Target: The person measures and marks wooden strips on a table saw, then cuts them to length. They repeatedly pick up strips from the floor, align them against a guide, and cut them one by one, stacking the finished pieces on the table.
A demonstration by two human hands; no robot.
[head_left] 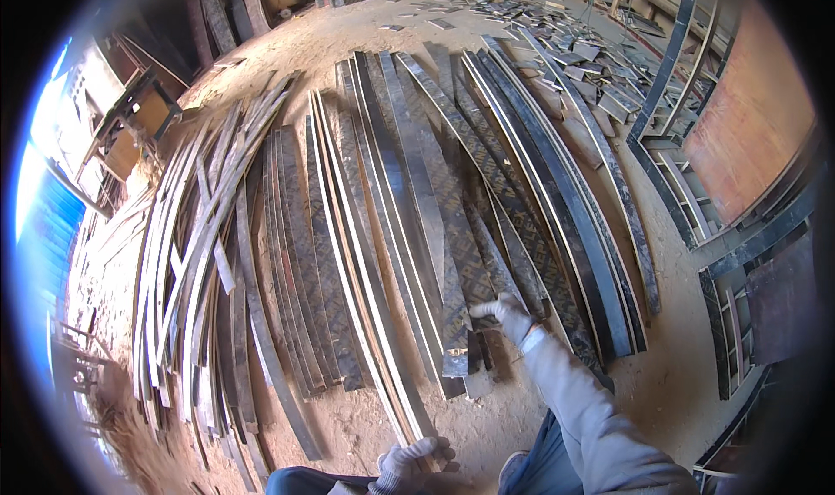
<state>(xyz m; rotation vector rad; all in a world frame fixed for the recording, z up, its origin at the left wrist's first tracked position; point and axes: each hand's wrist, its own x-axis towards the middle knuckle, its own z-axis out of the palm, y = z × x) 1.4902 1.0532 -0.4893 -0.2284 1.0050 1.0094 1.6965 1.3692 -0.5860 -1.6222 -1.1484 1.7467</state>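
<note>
My left hand (pixel 407 462), in a pale work glove, is closed around the near end of a bundle of long, narrow plywood strips (pixel 361 295) with light cut edges. The strips run away from me across the floor. My right hand (pixel 506 316), gloved too, reaches forward with its fingers stretched toward the left. Its fingertips are at the edge of a wide, dark, film-faced plywood strip (pixel 457 299) with printed marks; whether they touch it I cannot tell. Other dark strips (pixel 513 273) lie under and beside that hand.
A tangled heap of thin strips (pixel 196 269) lies at the left. Blue-black strips (pixel 574 225) lie right of my right hand. Small board offcuts (pixel 574 47) are scattered at the far right. Metal frames (pixel 696 208) with a brown panel (pixel 752 121) stand along the right side.
</note>
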